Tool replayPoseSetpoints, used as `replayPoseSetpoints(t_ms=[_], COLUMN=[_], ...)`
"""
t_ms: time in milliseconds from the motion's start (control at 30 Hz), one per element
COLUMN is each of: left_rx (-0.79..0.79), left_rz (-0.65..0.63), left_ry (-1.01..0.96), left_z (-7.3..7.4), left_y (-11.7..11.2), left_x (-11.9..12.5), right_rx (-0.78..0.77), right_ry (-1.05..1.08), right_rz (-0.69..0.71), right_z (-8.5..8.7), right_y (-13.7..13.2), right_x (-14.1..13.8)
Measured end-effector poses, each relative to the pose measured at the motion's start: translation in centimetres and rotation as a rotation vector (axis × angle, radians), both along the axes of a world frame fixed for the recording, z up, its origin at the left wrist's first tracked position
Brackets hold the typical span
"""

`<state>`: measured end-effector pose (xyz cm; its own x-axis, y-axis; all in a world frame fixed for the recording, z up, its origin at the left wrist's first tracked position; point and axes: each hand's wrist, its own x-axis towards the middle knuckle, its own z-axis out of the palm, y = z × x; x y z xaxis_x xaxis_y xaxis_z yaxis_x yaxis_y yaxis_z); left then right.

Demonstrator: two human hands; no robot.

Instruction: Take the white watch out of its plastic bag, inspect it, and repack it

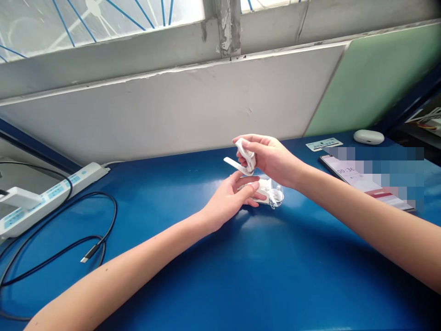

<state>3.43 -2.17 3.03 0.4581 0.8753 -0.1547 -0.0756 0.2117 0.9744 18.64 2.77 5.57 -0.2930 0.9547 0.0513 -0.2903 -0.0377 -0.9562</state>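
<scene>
My right hand [265, 154] is raised above the blue table, its fingers closed around a white plastic piece [251, 162]. A thin, flat white arm sticks out from this piece to the left; its exact kind does not show. Just below, my left hand [229, 200] grips a clear plastic bag [278, 196] between thumb and lower fingers, its index finger close under the white piece. Inside the bag are small white parts, partly hidden by my left fingers.
On the left lie a white power strip [57, 195] with a plugged-in adapter [21, 202] and a looped black cable [91, 253]. To the right are a phone [361, 177], a card [324, 144] and a white earbud case [368, 137]. A wall panel [172, 110] stands behind the table [241, 276].
</scene>
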Motion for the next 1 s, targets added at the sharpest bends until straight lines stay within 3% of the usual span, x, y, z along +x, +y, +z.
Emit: replayPoseSetpoints(t_ms=[200,367,700,1000], left_rx=[-0.007,-0.03,-0.123,-0.118], left_rz=[0.047,0.061,-0.041,-0.124], left_ry=[-0.091,-0.137,-0.147,-0.056], left_z=[-0.3,-0.7,0.0,0.0], left_y=[0.4,0.5,0.3,0.0], left_x=[-0.2,-0.2,-0.4,-0.2], right_rx=[0.238,0.265,0.082,-0.328], right_ry=[-0.213,-0.27,-0.06,0.262], right_rz=[-0.051,-0.128,0.04,0.292], right_z=[-0.2,-0.2,-0.7,0.6], right_y=[-0.8,-0.7,0.0,-0.3], right_x=[-0.2,-0.2,0.1,0.1])
